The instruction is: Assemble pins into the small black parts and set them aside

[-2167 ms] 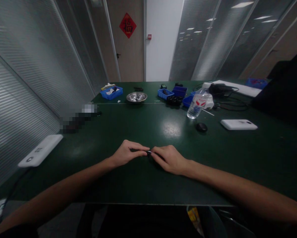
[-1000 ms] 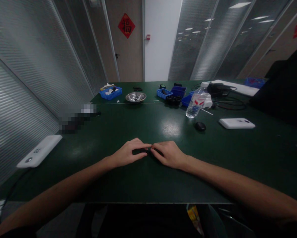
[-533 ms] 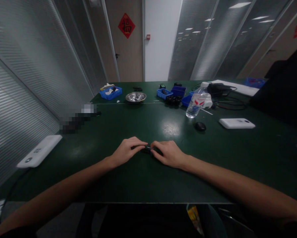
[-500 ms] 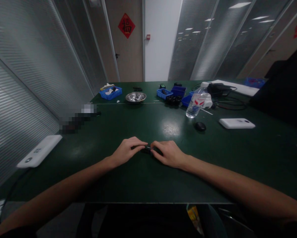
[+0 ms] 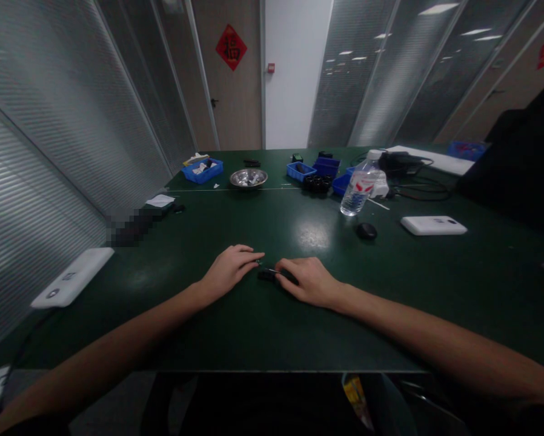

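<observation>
My left hand (image 5: 230, 269) is a little above the table, its thumb and fingertips nearly together. They pinch a tiny greenish piece (image 5: 258, 262) that is too small to name. Just to the right, my right hand (image 5: 309, 280) rests on the table, with thumb and forefinger closed on a small black plastic part (image 5: 267, 275). A thin pale line shows along that part near the fingertips. Its right end is hidden by my right fingers. The two hands are a short gap apart.
On the green table (image 5: 272, 339) a water bottle (image 5: 360, 184) and a black mouse (image 5: 366, 231) stand to the right. Farther back are a metal bowl (image 5: 248, 178) and blue trays (image 5: 203, 172). White devices lie left (image 5: 74, 278) and right (image 5: 434, 226). Another person's hand shows far right.
My left hand has drawn away leftward and slightly up from the black part, with the tiny greenish piece at its fingertips. My right hand stays in place, still holding the black part.
</observation>
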Motion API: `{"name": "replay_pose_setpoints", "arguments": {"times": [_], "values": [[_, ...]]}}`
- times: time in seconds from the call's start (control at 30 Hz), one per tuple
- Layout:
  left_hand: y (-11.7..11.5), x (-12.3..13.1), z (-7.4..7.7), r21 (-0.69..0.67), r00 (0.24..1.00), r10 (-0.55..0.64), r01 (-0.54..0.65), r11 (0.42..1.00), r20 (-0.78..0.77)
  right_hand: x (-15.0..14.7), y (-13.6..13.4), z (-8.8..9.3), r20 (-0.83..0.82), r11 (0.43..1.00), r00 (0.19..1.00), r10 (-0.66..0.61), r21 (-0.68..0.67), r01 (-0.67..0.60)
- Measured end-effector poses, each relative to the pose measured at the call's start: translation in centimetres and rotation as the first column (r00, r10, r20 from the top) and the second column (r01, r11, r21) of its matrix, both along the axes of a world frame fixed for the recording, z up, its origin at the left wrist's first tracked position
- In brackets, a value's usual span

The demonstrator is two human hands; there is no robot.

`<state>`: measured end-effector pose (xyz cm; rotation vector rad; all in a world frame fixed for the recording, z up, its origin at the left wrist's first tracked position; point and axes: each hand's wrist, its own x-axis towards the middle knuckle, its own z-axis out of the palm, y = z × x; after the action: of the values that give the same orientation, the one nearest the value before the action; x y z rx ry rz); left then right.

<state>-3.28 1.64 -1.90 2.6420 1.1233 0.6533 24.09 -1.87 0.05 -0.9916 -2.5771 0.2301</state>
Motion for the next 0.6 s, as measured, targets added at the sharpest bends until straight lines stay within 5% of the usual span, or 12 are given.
{"name": "replay_pose_setpoints", "arguments": {"times": [0.17, 0.4, 0.6], "values": [[-0.2, 0.1, 0.6, -0.045, 0.999, -0.031, 0.031, 0.999, 0.009, 0.0, 0.0, 0.0, -0.004, 1.0, 1.0, -0.021, 0.003, 0.021], [0.2, -0.1, -0.2, -0.095, 0.994, 0.085, -0.091, 0.991, -0.068, 0.3, 0.5, 0.0, 0.061, 0.977, 0.976, -0.208, 0.071, 0.203], [0.2, 0.0, -0.2, -0.076, 0.99, 0.07, -0.08, 0.994, -0.119, 0.5, 1.0, 0.0, 0.132, 0.977, 0.968, -0.213, 0.049, 0.209]]}}
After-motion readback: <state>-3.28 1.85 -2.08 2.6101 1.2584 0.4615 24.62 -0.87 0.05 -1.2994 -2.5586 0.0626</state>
